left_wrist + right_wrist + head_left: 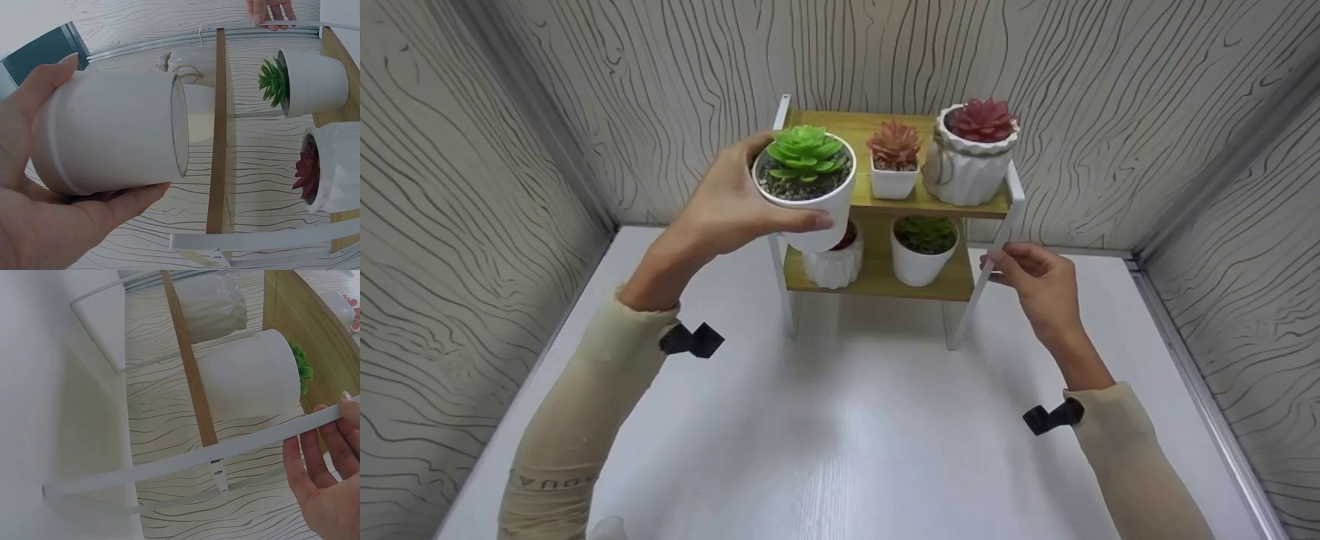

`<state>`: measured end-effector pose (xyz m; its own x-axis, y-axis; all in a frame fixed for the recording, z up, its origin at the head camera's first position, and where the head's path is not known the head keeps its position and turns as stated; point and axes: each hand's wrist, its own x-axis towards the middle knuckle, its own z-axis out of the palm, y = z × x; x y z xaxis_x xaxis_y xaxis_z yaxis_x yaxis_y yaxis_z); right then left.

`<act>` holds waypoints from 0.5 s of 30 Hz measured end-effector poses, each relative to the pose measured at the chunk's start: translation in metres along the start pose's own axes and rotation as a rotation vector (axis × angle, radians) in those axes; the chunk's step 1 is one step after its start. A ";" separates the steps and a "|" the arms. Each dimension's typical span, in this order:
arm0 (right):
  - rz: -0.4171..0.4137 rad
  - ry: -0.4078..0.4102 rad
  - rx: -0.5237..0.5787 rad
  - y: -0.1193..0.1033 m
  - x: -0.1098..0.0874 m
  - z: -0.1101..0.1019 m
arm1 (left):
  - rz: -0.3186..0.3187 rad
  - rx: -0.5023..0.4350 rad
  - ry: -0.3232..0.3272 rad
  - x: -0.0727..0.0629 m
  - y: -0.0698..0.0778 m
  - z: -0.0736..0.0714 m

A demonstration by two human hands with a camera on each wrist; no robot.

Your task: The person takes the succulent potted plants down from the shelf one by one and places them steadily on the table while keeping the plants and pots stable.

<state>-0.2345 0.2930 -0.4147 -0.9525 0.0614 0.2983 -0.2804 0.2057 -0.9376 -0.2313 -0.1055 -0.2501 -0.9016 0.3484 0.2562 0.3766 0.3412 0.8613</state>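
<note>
My left hand (727,202) grips a round white pot (829,214) with a bright green succulent (805,154) and pebbles in it. The left wrist view shows the pot's base held a little above the upper wooden board (220,135), apart from it. At the right side of the two-tier plant stand, my right hand (1044,289) holds the white metal post (253,441) between thumb and fingers. On the upper board stand a small square pot with an orange succulent (894,146) and a ribbed white pot (971,172) with a red succulent and twine.
On the lower board (877,287) stand a white pot with a green succulent (924,255) and a ribbed pot (834,266) with a red one, partly hidden by the held pot. The stand rests on a white table (840,420), with wood-grain patterned walls (697,82) around it.
</note>
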 end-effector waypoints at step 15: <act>0.008 -0.001 0.021 0.000 0.000 0.000 | 0.022 -0.030 0.013 -0.017 -0.015 0.005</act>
<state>-0.2348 0.2929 -0.4143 -0.9548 0.0618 0.2907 -0.2753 0.1849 -0.9434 -0.2201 -0.1121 -0.2692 -0.8961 0.3443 0.2802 0.3895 0.3072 0.8682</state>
